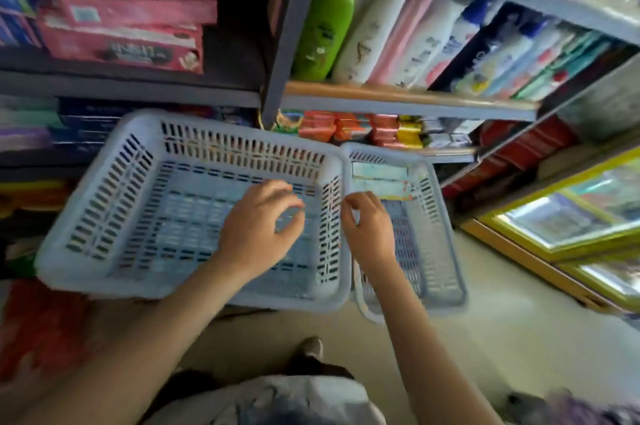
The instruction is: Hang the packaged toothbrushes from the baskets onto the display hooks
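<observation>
Both hands hovered with loosely curled fingers, the left hand (258, 220) over the large slotted plastic basket (104, 210), the right hand (369, 229) gripping nothing visible through blur. Flat packaged toothbrushes (379, 179) lay in the narrower basket (446, 251).

Pale blue-grey slotted plastic on the large basket (104, 217) and the smaller basket (440, 251). Pale green-and-white packs (379, 179) in the smaller one. Bright green bottle (327, 26), pink boxes (121, 9), yellow-framed case (571, 210), cream floor (502, 338).
</observation>
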Tool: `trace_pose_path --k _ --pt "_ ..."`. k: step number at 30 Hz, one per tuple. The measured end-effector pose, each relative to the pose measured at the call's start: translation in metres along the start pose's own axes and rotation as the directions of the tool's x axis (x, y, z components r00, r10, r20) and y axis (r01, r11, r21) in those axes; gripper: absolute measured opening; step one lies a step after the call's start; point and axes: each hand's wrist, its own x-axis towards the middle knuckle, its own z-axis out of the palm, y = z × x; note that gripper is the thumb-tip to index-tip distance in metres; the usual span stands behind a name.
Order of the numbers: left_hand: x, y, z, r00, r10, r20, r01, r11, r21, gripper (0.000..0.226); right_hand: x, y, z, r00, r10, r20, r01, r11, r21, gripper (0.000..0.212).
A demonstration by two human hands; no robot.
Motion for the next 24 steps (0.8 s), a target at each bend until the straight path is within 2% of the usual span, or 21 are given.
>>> trace_pose_path --k 3,6,10,13,17,18,20,24 --pt "0.014 0.039 0.058 0.990 0.113 0.079 -0.116 0.993 0.036 0.036 -0.001 0.082 -0.010 0.988 0.134 0.077 -0.128 0.989 -0.078 0.016" --pt "0.042 0.073 0.122 0.986 0.131 0.103 -0.142 0.983 0.112 0.044 0.010 0.149 -0.013 0.980 0.121 0.155 -0.106 0.989 -0.103 0.015" --pt "0.077 0.111 0.208 0.990 -0.034 0.135 0.013 0.989 0.149 0.062 0.050 0.224 -0.017 0.969 0.054 0.240 -0.043 0.998 -0.050 0.010" --pt "0.096 0.113 0.262 0.971 -0.196 0.139 0.169 0.968 0.188 0.073 0.092 0.267 -0.018 0.958 0.036 0.284 -0.025 0.999 -0.041 0.016" --pt "0.106 0.076 0.302 0.886 -0.458 0.077 0.410 0.850 0.332 0.090 0.152 0.294 -0.015 0.916 -0.008 0.401 0.050 0.994 -0.094 0.021" --pt "0.106 0.068 0.307 0.867 -0.493 0.068 0.437 0.820 0.370 0.093 0.166 0.297 -0.011 0.905 -0.026 0.425 0.090 0.987 -0.130 0.027" --pt "0.109 0.057 0.316 0.875 -0.484 0.019 0.433 0.798 0.419 0.096 0.190 0.299 -0.002 0.875 -0.079 0.479 0.199 0.958 -0.206 0.048" --pt "0.119 0.051 0.324 0.852 -0.521 -0.055 0.489 0.753 0.441 0.095 0.218 0.305 0.029 0.800 -0.110 0.589 0.336 0.896 -0.289 0.086"
